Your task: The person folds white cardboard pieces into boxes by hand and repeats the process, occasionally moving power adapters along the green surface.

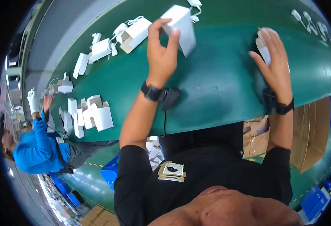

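White carton (186, 34), smooth-faced and crisp-cornered, stands tilted above the far part of the bench (210, 101), in the grasp of the person's left hand (161, 60), whose thumb and forefinger press against its side; it is slightly blurred from where I watch. The right hand (276, 62) lies long-fingered over a second white carton (263, 51) with a tan edge showing; I cannot tell whether it grips that one or only rests on it. Black straps circle both wrists.

The bench wears a slick green covering with a dull sheen. Left of the left hand sits an open carton (137, 35), its raw cardboard lining bare, with glossy white adapters (121, 28) and looped cords just beside it. Nearer the bench's left end, a cluster of boxes (102, 116) gapes with matte brown insides. Thin white cables (309, 23) lie bunched at the far right. A co-worker in a blue ribbed sweater (32, 148) stands at the left.
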{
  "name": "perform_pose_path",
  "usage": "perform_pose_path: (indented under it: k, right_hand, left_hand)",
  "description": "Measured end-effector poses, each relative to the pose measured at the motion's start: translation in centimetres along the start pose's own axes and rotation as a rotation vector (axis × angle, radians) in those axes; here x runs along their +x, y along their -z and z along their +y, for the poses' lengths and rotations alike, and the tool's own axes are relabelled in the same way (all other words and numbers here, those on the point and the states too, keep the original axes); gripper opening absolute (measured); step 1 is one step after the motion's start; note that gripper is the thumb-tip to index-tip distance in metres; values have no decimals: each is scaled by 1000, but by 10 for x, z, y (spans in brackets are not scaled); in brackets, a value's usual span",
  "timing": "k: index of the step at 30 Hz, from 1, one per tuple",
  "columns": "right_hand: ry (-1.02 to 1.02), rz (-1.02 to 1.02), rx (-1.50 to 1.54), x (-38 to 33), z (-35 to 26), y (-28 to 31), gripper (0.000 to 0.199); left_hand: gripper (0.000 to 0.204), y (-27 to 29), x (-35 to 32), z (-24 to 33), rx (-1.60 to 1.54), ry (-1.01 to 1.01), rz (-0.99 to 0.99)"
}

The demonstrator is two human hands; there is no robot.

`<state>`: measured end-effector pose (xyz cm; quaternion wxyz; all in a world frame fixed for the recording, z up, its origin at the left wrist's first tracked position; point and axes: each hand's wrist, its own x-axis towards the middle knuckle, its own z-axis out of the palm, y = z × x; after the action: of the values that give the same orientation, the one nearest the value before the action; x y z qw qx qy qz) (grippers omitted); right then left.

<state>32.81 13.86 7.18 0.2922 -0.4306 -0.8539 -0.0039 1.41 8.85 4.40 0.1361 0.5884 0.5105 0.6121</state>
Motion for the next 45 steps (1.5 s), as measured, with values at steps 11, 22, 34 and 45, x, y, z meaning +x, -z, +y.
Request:
perform_pose_path:
  k: [11,22,34,45]
  right_hand:
    - [-151,-159,-300,-62,25,-1,26]
    - [-44,-104,-317,-47,80,14,12]
    - [37,121,804,-19,-30,29,27]
    - [-134,-760,707,44,20,14,33]
  left_hand:
    - [37,3,15,-54,736,-122,-15]
    - [40,-85,-12,25,-215,305,-423]
    - [84,-130,-35,61,-867,367,-404]
    - [77,-106,-60,34,-942,590,-428]
